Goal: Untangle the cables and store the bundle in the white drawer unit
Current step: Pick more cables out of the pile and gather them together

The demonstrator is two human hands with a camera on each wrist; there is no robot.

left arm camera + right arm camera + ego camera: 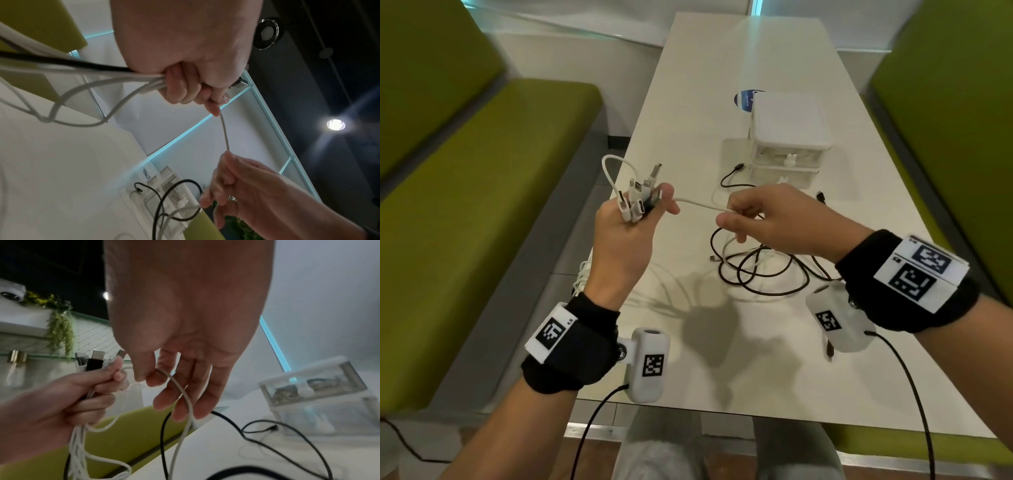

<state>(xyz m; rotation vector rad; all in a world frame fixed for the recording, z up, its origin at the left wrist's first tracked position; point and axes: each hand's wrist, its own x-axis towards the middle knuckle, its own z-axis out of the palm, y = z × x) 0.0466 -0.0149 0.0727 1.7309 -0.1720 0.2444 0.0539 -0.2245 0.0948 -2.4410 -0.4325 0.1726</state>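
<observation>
We're mid-untangle: left hand is gripping the gathered white and black plug ends, right hand is pinching one thin white cable; next we're probably feeding it free from the loose black-and-white cable tangle on the surface.

The drawer unit contents are blurred; bundled cables drop behind the table edge.

bright overhead light, soft shadows of hands on table; wrist views dim, blurred, edges warped.
</observation>
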